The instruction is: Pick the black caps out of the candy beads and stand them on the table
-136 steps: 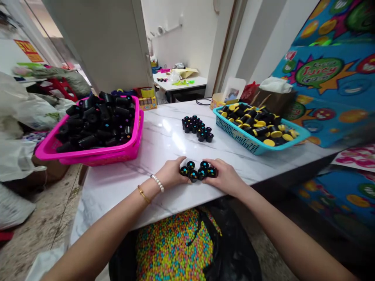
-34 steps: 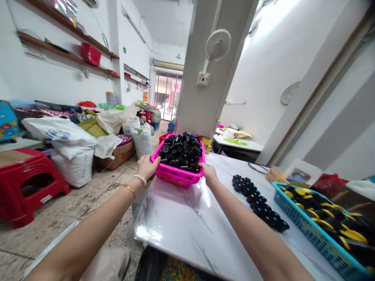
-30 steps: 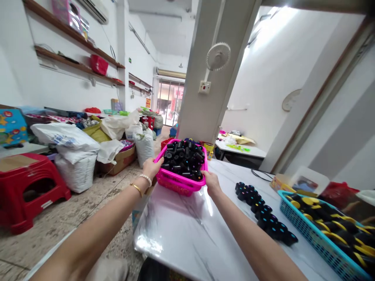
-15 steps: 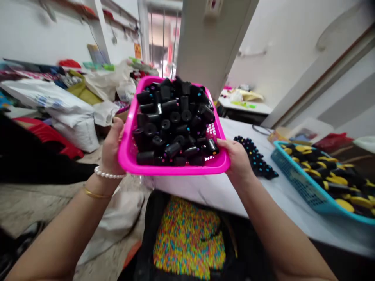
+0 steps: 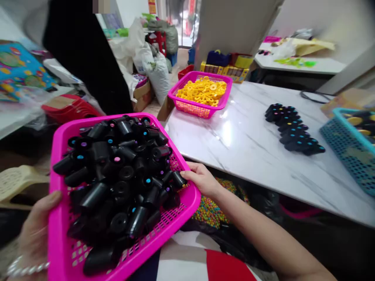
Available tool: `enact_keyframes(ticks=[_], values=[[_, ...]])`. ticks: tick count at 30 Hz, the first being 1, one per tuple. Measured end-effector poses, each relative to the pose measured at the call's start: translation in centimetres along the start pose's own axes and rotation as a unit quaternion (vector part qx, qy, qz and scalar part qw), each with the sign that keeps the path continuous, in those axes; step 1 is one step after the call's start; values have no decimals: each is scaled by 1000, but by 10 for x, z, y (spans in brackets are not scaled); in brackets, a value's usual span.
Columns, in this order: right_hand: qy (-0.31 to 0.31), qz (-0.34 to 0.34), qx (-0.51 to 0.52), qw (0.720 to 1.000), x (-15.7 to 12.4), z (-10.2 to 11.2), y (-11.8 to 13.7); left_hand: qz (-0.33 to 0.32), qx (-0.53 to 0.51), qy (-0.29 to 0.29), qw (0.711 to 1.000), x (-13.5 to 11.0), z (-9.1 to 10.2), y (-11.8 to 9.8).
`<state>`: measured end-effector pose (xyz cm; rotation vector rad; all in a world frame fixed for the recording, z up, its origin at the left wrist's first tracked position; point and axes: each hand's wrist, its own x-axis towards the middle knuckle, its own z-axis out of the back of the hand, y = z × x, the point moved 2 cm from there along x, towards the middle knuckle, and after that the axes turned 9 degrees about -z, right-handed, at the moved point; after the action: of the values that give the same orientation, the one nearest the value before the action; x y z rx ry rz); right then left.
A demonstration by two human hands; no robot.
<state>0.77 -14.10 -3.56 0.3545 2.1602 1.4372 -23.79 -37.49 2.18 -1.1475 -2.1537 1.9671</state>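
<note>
A pink plastic basket (image 5: 54,234) full of black plastic cylinders (image 5: 127,171), some with coloured dots on their ends, is held up at the left of the view. My left hand (image 5: 39,228) grips its left side, thumb over the rim and the other fingers partly hidden behind it. My right hand (image 5: 202,177) is closed on the right rim, its thumb on top near one cylinder. The basket is tilted toward me, off the edge of the white marbled table (image 5: 211,140).
On the table are a pink basket of yellow pieces (image 5: 202,91), rows of standing black cylinders (image 5: 294,128) and a blue basket (image 5: 351,144). Colourful small beads (image 5: 211,210) lie below the table edge. A person in black (image 5: 88,50) stands at left, near a red stool (image 5: 68,107).
The pink basket has moved left, closer and lower, held by both hands. The view has turned, bringing the basket of yellow pieces and the person in black into sight.
</note>
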Motion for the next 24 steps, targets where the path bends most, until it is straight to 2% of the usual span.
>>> enact_keyframes(ticks=[2,4,6,8,10,13,15,17,21,24], values=[[7,5,-104,995,13,-5,-7,-46,-26,-55,997,-8,2,8],[-34,45,-250,967,20,-8,-3,-71,-64,-77,992,-12,-1,20],[-111,142,-398,899,20,-13,13,-78,-106,-63,989,-11,-4,33],[-142,255,-504,813,17,-24,33,-81,-136,-45,986,-5,-1,45],[-103,331,-567,747,19,-40,49,-63,-142,-36,987,6,9,52],[-40,362,-630,686,31,-62,58,2,-115,3,993,29,29,53],[-27,342,-661,668,37,-70,52,45,-90,40,994,40,39,47],[-22,320,-673,666,37,-72,40,47,-59,41,996,44,44,38],[-38,319,-646,692,19,-69,14,-3,-32,-15,999,31,37,24],[-82,308,-620,717,-2,-63,-2,-3,-45,-15,999,17,31,27]])
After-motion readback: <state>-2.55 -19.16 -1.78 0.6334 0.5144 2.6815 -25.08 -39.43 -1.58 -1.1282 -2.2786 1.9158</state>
